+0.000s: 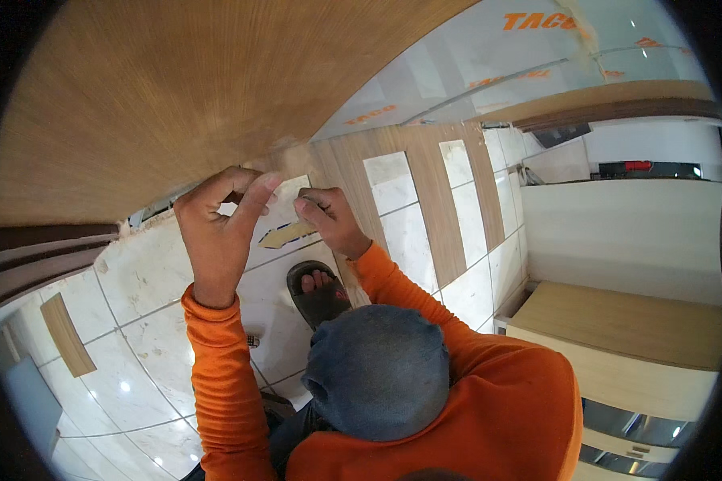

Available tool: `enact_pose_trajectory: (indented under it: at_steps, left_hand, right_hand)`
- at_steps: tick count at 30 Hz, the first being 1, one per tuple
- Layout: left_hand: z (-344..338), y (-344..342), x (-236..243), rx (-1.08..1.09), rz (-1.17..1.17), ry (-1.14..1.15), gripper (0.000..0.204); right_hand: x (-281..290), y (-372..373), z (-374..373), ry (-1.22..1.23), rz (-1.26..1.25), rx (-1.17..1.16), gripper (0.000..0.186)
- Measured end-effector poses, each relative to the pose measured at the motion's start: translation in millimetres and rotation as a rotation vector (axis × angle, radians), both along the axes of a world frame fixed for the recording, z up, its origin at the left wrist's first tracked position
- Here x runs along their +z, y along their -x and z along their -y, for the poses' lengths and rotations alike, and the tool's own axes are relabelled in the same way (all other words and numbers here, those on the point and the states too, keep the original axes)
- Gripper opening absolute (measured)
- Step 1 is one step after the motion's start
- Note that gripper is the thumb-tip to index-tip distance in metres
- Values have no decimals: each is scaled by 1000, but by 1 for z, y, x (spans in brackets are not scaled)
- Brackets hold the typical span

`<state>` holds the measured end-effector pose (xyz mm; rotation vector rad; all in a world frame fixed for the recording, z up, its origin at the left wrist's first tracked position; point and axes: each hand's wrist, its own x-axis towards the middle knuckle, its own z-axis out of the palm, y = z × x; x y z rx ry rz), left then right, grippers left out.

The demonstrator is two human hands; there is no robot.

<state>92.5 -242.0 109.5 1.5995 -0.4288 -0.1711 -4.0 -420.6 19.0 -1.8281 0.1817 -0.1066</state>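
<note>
At the lower edge of a large wood-grain panel point(176, 104), my left hand point(221, 228) is closed, thumb and fingers drawn together. Whatever it may pinch there is hidden. To its right, my right hand point(334, 220) is also closed, its fingers curled, and what they hold is too small to make out. A tan pointed strip with a dark edge point(287, 235) shows just below the right hand's fingers. I cannot tell whether the strip is held or lies on the floor.
Long wood-grain strips point(429, 192) lie on the white tiled floor point(144, 248) to the right. A short wood piece point(67, 335) lies at left. My sandalled foot point(317, 293) is below my hands. Film-covered sheeting point(473, 68) stands behind; a wooden drawer unit point(618, 325) stands right.
</note>
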Motion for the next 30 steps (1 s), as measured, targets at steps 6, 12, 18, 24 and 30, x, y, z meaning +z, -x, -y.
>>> enact_pose_trajectory:
  at_steps: [6,12,18,24,30]
  left_hand:
    - [-1,5,2,9,16,-22,18]
    - [4,9,1,39,23,6,18]
    - [-7,0,-47,77,-134,46,15]
    - [3,26,-150,-18,-262,-304,19]
    - [-4,46,-189,-21,-356,-462,30]
  right_hand:
    - [-5,9,3,-194,-51,86,29]
    - [-4,8,-1,-213,-60,61,26]
    - [-48,-16,3,394,192,-1,22]
    - [-98,-53,22,246,120,-98,17]
    - [-128,-87,6,206,23,-55,18]
